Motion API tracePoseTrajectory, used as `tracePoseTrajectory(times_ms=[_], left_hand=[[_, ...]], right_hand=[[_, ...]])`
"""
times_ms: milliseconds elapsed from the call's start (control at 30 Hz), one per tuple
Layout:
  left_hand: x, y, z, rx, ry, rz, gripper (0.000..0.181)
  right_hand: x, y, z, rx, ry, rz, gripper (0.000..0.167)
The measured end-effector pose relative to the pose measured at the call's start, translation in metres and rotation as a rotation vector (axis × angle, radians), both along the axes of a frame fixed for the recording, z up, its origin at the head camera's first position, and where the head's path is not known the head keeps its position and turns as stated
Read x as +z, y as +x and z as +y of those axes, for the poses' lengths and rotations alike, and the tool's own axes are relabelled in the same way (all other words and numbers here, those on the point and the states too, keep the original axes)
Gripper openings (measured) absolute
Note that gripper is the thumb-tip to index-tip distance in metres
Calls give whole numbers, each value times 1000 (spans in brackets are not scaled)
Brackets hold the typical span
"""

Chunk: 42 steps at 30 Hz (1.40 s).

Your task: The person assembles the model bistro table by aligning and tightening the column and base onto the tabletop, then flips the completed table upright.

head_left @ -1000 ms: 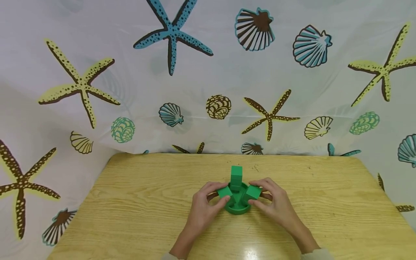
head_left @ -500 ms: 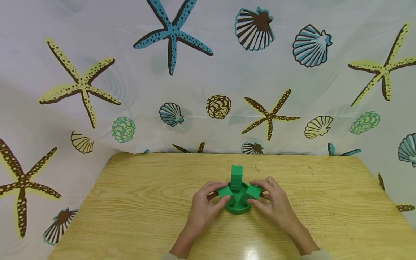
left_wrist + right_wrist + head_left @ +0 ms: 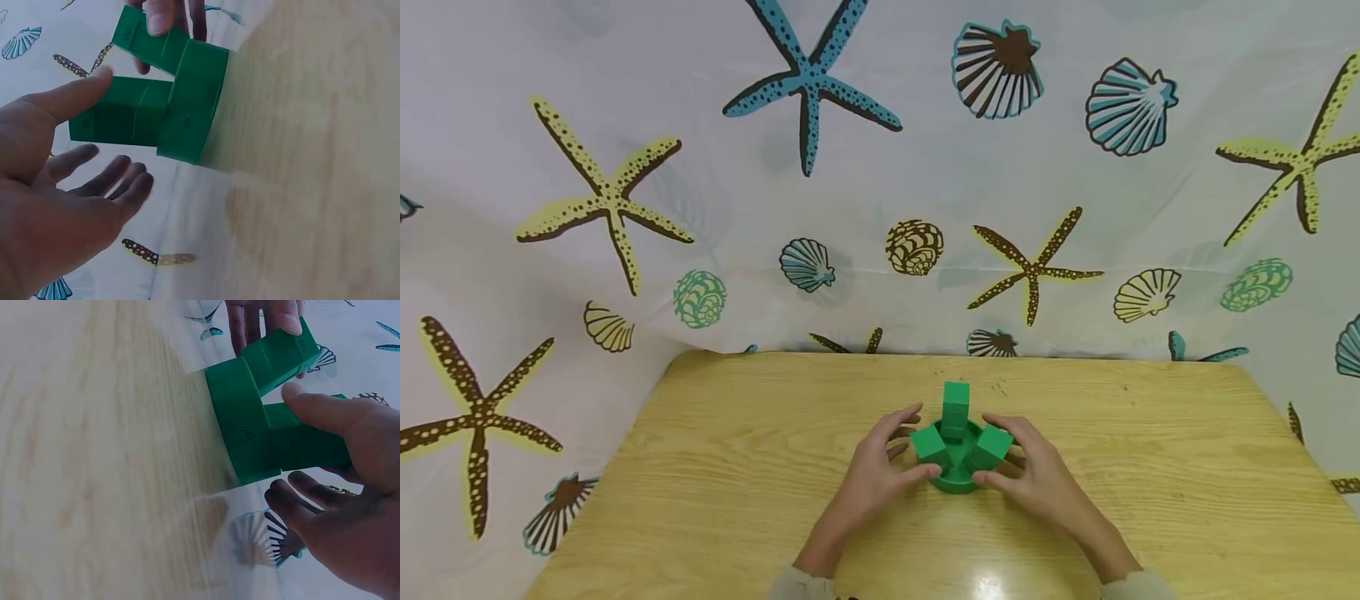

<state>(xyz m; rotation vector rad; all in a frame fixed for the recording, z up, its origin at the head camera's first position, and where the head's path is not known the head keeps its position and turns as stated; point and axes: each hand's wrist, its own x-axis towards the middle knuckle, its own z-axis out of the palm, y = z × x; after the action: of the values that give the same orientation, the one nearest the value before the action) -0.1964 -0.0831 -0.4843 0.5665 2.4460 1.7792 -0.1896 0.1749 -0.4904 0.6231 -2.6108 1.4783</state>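
A round green dish-like base (image 3: 955, 486) stands on the table with three green square columns rising from it. The rear column (image 3: 956, 410) is upright; the left column (image 3: 930, 446) and right column (image 3: 992, 447) lean outward. Around the left column my left hand (image 3: 877, 469) is spread, thumb in front and fingers behind, slightly apart from it. My right hand (image 3: 1039, 477) surrounds the right column with loosened fingers; its thumb is close to the block, and contact is unclear. Seams and small markings show on the columns in the left wrist view, where the base wall (image 3: 195, 100) is also plain.
A light wooden table (image 3: 760, 433) extends on both sides of the base. Behind and beside it hangs a white cloth (image 3: 857, 192) printed with starfish and shells, meeting the table's back edge.
Both hands pinched the left and right columns earlier; now their fingers have loosened and moved outward. The columns still stand in the base. The head view has shifted slightly.
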Motion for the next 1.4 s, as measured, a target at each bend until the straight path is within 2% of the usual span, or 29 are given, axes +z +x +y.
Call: tracePoseTrajectory(times_ms=[167, 267, 367, 500, 667, 767, 900, 1100, 1300, 1400], left_hand=[[-8, -13, 2, -116, -12, -122, 88], [-11, -18, 4, -158, -11, -169, 89], [-14, -20, 6, -146, -47, -174, 88], [-16, -21, 7, -123, -94, -151, 85], [-15, -20, 5, -118, -120, -118, 82], [-9, -17, 2, -121, -65, -144, 76], [3, -15, -1, -117, 83, -200, 70], [13, -12, 1, -58, 197, -165, 65], [19, -4, 6, 81, 254, -124, 60], [19, -1, 6, 106, 275, -116, 60]], right_hand=[[-4, -4, 3, 52, -12, -124, 82], [-5, -6, 4, 67, -10, -174, 81], [-7, -8, 3, 79, 7, -191, 81], [-9, -10, 2, 79, 32, -160, 80], [-8, -7, 2, 86, 9, -163, 77], [-5, -4, 3, 94, -83, -221, 74], [3, -3, 4, 89, -218, -268, 71], [14, -2, 1, 88, -279, -207, 71], [17, 1, -7, 40, -320, -82, 51], [16, 3, -10, 13, -329, -4, 46]])
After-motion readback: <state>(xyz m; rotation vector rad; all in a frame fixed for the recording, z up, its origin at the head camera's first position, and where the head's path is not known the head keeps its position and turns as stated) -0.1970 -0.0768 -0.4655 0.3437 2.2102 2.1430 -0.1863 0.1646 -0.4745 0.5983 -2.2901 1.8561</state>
